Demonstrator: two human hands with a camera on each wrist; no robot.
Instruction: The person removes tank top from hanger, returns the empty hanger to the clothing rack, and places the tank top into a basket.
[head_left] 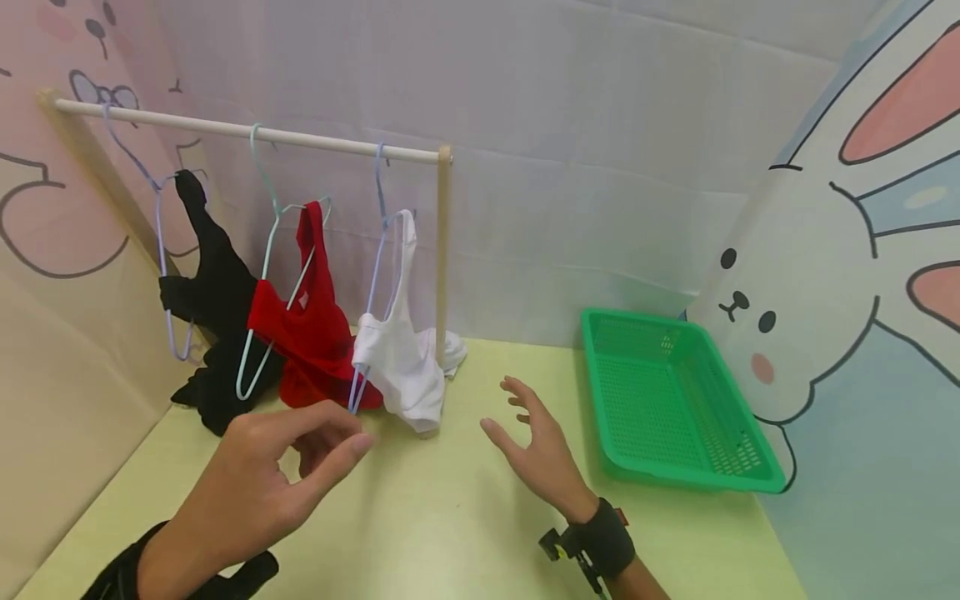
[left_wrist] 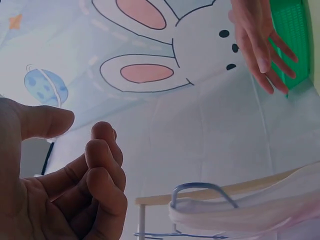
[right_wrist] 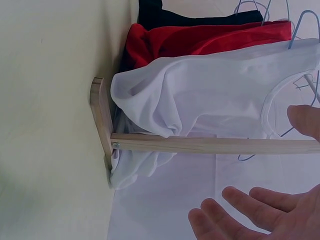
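My left hand (head_left: 258,479) is held over the table in front of the rack, its fingers loosely bent and nothing between thumb and fingertips. To its right, my right hand (head_left: 543,454) hovers with fingers spread and holds nothing. Nearest to both is a white sleeveless top (head_left: 405,358) on a blue-purple hanger (head_left: 380,196), one strap up on the hanger's right shoulder. Left of it a red sleeveless top (head_left: 318,333) hangs on a mint-green hanger (head_left: 272,225). A black sleeveless top (head_left: 221,287) hangs farthest left on a lavender hanger (head_left: 159,221). The hems of the tops slump toward the tabletop.
The clothes rack has a white rod (head_left: 330,140) and wooden posts (head_left: 442,250). At the right of the pale yellow table (head_left: 420,533) stands a green plastic basket (head_left: 667,392). Curtains with a printed rabbit (head_left: 810,333) enclose the back and sides.
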